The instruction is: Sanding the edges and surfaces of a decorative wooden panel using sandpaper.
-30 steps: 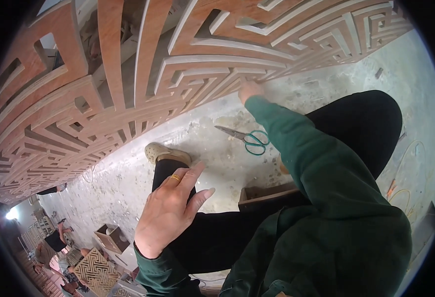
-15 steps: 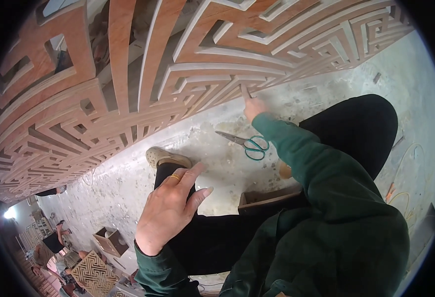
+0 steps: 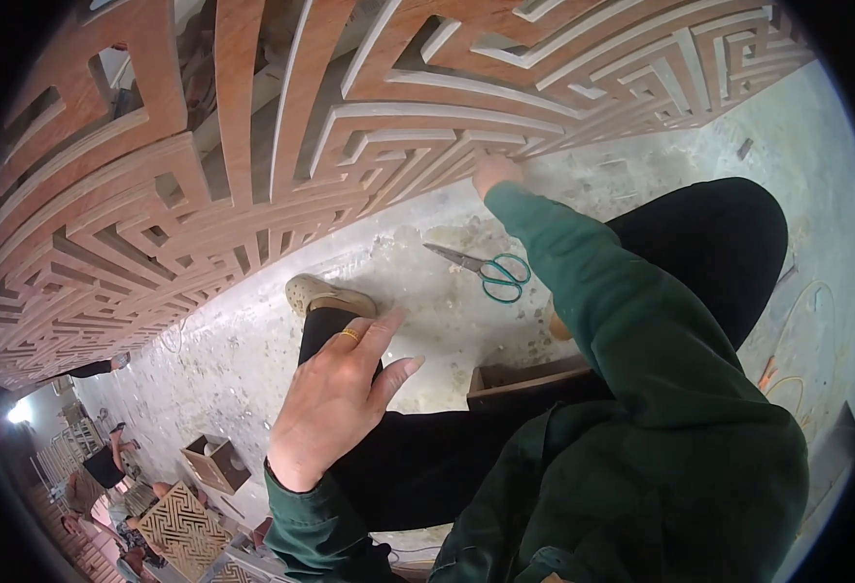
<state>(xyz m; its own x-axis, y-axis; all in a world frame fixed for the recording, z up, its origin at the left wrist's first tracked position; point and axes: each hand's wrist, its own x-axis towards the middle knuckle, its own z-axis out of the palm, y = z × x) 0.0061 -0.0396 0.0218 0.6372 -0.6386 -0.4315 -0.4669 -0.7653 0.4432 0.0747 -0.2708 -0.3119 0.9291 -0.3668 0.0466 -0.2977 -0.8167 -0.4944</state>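
A large reddish-brown wooden lattice panel (image 3: 252,107), cut in a maze-like pattern with pale edges, stands across the top of the view. My right hand (image 3: 498,175) reaches to its lower part, at the angled slots just above the floor. Its fingertips blend with the wood, so I cannot make out whether they hold anything. My left hand (image 3: 335,408), a gold ring on one finger, hovers over my left leg with fingers stretched and thumb apart. It holds nothing. Scissors (image 3: 486,269) with teal handles lie on the floor between my feet.
A low brown wooden box (image 3: 529,381) is beneath my legs. On the mottled floor at lower left stands another wooden box (image 3: 215,464), near a smaller lattice panel (image 3: 182,530) and people sitting. An orange-yellow cord (image 3: 787,384) lies at right.
My right hand has moved slightly farther up toward the panel, and its outstretched index finger no longer stands out clearly. My left hand stays nearly in place.
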